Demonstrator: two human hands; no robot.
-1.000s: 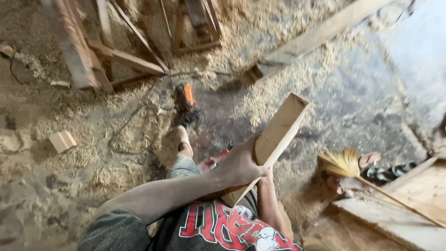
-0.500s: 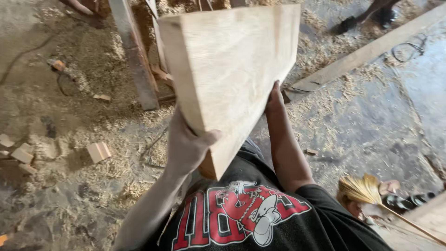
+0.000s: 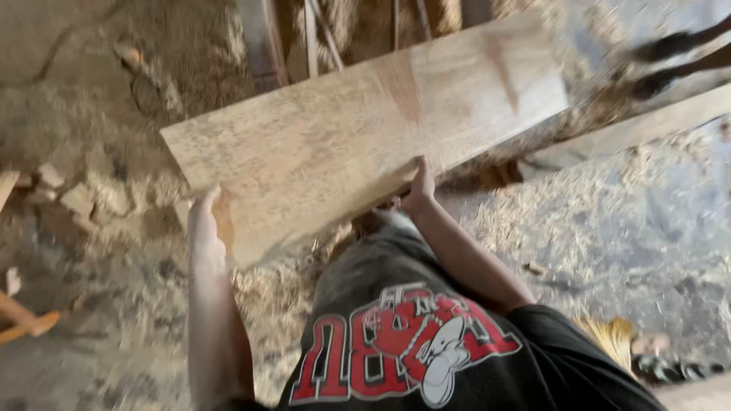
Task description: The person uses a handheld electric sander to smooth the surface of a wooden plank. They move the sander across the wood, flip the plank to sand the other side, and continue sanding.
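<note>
We hold the wide wooden board [image 3: 365, 137] raised before us at twelve o'clock, left hand [image 3: 204, 224] clasping its near corner, right hand [image 3: 419, 186] gripping its lower edge. Board lifted off the sawdust-strewn floor [image 3: 594, 228]; not yet set down.

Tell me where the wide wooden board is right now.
In the head view the wooden board is held up centre-frame, tilted, between the left hand and right hand, above the sawdust-covered floor.
</note>
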